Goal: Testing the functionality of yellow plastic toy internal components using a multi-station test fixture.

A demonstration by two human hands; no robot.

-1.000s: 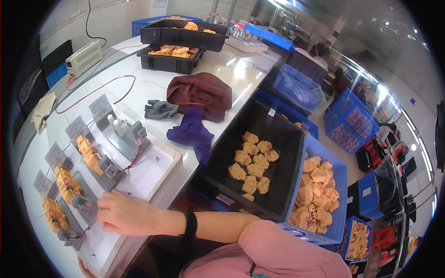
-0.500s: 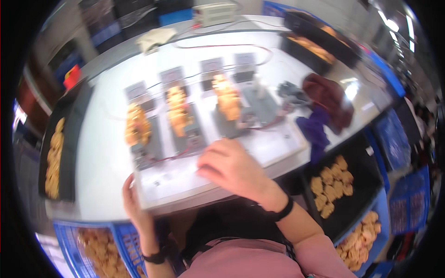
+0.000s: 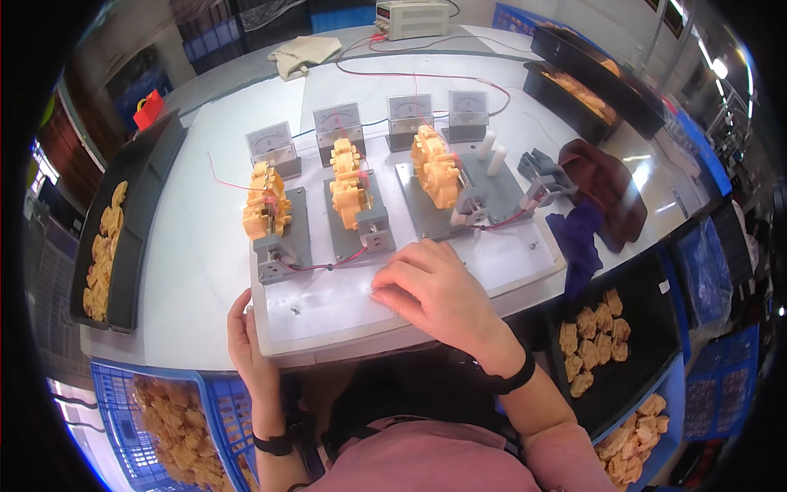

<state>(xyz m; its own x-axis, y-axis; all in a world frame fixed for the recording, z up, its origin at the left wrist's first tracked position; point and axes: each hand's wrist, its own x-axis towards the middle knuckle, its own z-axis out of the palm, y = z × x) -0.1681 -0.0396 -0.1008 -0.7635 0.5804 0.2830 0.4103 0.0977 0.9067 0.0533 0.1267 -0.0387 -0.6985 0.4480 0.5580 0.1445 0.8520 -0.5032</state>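
Note:
My right hand (image 3: 436, 293) rests over the front part of a white board (image 3: 340, 316), fingers bent and drawn together toward the thumb. Whatever its fingertips may hold is hidden. At the board's front left corner, my left hand (image 3: 248, 340) touches the edge with its fingers stretched up. Behind my hands, three grey test fixtures each carry a yellow plastic gearbox: left (image 3: 266, 203), middle (image 3: 348, 187) and right (image 3: 434, 168). A fourth fixture (image 3: 500, 190) bears two white pegs (image 3: 497, 160) and no gearbox. Dial meters (image 3: 337, 123) stand behind the fixtures.
Black trays of yellow parts stand at the left (image 3: 123, 271), back right (image 3: 574, 102) and lower right (image 3: 648, 328). Blue baskets (image 3: 205, 379) sit below the table. Brown (image 3: 602, 193) and purple (image 3: 578, 246) cloths lie right. A power supply (image 3: 414, 20) and red wires are behind.
The view has swung slightly and sharpened, so the fixtures sit further right in it. Both hands stay at about the same places on the board.

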